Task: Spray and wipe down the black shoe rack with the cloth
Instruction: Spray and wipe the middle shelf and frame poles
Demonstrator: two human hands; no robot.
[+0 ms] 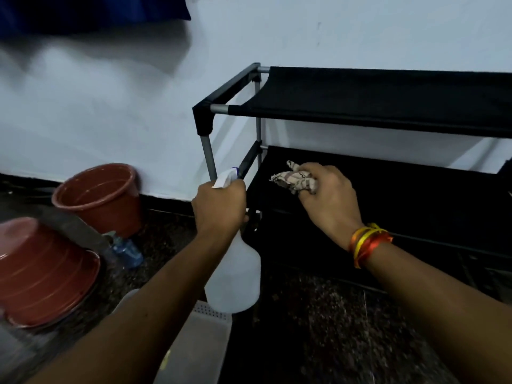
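Head view: left hand (219, 206) grips the neck of a translucent white plastic spray bottle (235, 278), fingers curled round it just under the white trigger head (225, 177); bottle body hangs below the hand, near the front left corner post of the rack. Nozzle points toward the rack's lower shelf.

Right hand (329, 195) holds a crumpled beige striped cloth (293, 181), fingers (306, 191) curled over and bunching it; cloth sticks out ahead and to the left of the knuckles, over the lower black fabric shelf (388, 195). Cannot tell if the cloth touches the shelf. Red and yellow thread bands (368, 242) sit on the right wrist.

Black fabric shoe rack with grey metal tubes (374, 103) stands against the white wall (110, 106), top shelf above the hands.

Left side: two terracotta-coloured plastic buckets (102, 198) on the dark speckled floor (332, 314), a small clear blue-tinted bottle (127, 252) between them. White perforated plastic bin (199, 342) sits under the left forearm.
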